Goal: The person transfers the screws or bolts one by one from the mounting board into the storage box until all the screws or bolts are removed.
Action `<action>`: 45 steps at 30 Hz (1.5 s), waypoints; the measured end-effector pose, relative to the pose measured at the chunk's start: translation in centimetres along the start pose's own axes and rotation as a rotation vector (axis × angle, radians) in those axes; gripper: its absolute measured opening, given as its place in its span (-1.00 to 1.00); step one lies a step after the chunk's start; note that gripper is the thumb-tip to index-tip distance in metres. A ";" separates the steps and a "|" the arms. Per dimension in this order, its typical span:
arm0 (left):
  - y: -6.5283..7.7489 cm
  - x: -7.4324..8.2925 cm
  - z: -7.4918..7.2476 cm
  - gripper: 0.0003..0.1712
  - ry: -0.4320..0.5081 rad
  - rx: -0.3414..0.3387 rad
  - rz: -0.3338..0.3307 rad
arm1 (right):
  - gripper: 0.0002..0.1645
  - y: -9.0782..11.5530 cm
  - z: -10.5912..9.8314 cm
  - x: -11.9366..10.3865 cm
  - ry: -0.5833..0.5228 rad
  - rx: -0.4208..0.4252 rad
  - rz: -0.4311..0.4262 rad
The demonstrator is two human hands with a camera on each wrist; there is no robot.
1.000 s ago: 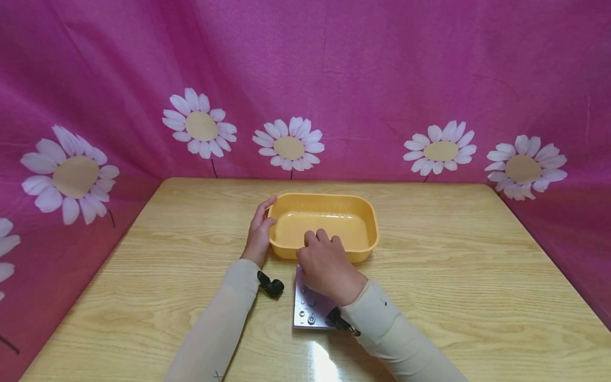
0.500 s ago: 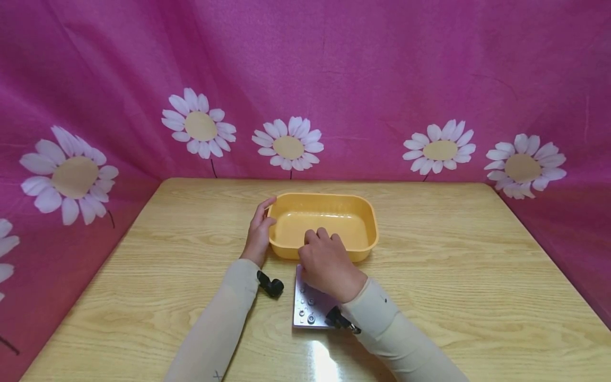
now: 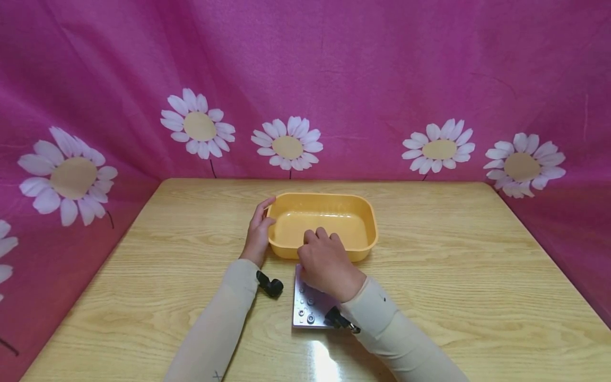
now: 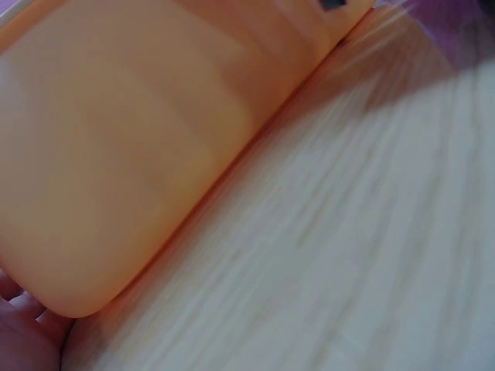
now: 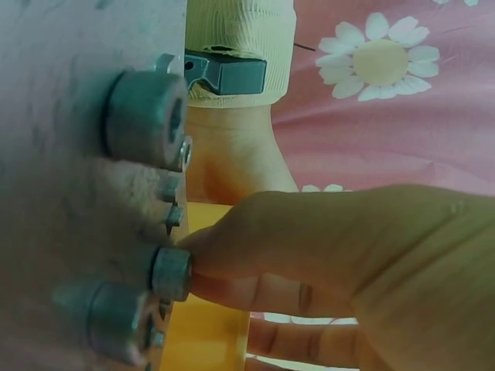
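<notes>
A yellow plastic tub (image 3: 324,254) stands on the table. My left hand (image 3: 258,236) holds its left end, with the thumb at the rim. In the left wrist view, the tub's outer wall (image 4: 116,170) fills much of the picture and only part of the hand (image 4: 27,332) shows. In front of the tub lies a metal plate (image 3: 305,310) set with several socket-head bolts. My right hand (image 3: 329,265) is over the plate's far end. In the right wrist view, its thumb and fingertip pinch a small bolt (image 5: 172,274) in the plate; the far side of the fingertips is hidden.
Larger bolts (image 5: 143,116) stand up from the plate near the right fingers. Wood-grain table top (image 3: 453,276) spreads to both sides. A pink curtain with daisies (image 3: 363,95) hangs behind the table. Black wrist cameras (image 3: 271,285) sit on both sleeves.
</notes>
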State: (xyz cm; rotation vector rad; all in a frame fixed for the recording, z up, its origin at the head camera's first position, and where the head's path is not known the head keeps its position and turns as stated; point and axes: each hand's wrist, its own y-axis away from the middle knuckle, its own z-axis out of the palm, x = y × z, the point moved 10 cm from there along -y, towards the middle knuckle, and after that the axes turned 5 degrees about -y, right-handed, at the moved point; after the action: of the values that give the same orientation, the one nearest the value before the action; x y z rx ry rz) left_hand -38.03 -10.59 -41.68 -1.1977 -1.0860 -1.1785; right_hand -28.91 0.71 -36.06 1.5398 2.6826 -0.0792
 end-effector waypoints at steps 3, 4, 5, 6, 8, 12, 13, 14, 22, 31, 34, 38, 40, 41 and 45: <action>-0.3 -0.6 -0.1 -0.34 0.007 0.002 -0.006 | -0.75 0.0 0.1 0.0 0.007 -0.002 0.002; -0.5 -1.0 -0.2 -0.34 0.009 0.004 -0.006 | -0.75 0.0 0.1 0.0 0.008 -0.003 0.003; -0.7 -1.3 -0.3 -0.34 0.008 0.008 -0.008 | -0.74 -0.1 0.1 0.0 0.010 -0.004 0.004; -1.0 -1.7 -0.4 -0.34 0.008 0.011 -0.007 | -0.74 -0.1 0.2 0.0 0.011 -0.005 0.005; -1.2 -2.1 -0.5 -0.34 -0.004 0.018 0.006 | -0.74 0.0 0.1 0.1 0.006 -0.006 0.008; -1.2 -2.1 -0.5 -0.34 -0.028 0.027 0.050 | -0.74 0.0 0.0 0.1 0.007 -0.005 0.010; -1.2 -2.0 -0.5 -0.34 -0.033 0.031 0.060 | -0.74 0.0 0.0 0.1 0.006 -0.005 0.011; -1.1 -1.9 -0.5 -0.34 -0.034 0.032 0.067 | -0.74 0.0 0.0 0.1 0.004 -0.005 0.012; -1.2 -2.1 -0.4 -0.34 -0.006 0.019 0.045 | -0.70 -0.1 0.2 0.2 0.011 -0.015 0.018; -1.3 -2.0 -0.4 -0.34 0.012 0.020 0.036 | -0.74 -0.1 -0.1 0.0 0.010 0.018 0.003; -0.6 -0.9 -0.1 -0.34 0.020 0.009 0.033 | -0.76 -0.1 -0.2 0.0 0.009 0.022 0.000; 0.3 0.6 0.3 -0.33 0.027 -0.010 0.022 | -0.76 -0.1 -0.2 0.1 0.003 0.012 0.007; 0.4 0.7 0.3 -0.33 0.025 -0.011 0.025 | -0.76 -0.1 -0.2 0.1 0.002 0.009 0.011; 0.4 0.7 0.3 -0.33 0.023 -0.011 0.024 | -0.75 -0.1 -0.2 0.1 0.000 0.008 0.014; 0.4 0.7 0.3 -0.33 0.017 -0.012 0.027 | -0.75 -0.2 -0.1 0.2 -0.006 0.004 0.017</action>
State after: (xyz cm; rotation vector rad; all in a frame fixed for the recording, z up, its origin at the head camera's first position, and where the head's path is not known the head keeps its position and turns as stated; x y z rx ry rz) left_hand -37.55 -10.36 -41.00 -1.2057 -1.0485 -1.1741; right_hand -29.17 0.80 -35.98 1.5608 2.6656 -0.0881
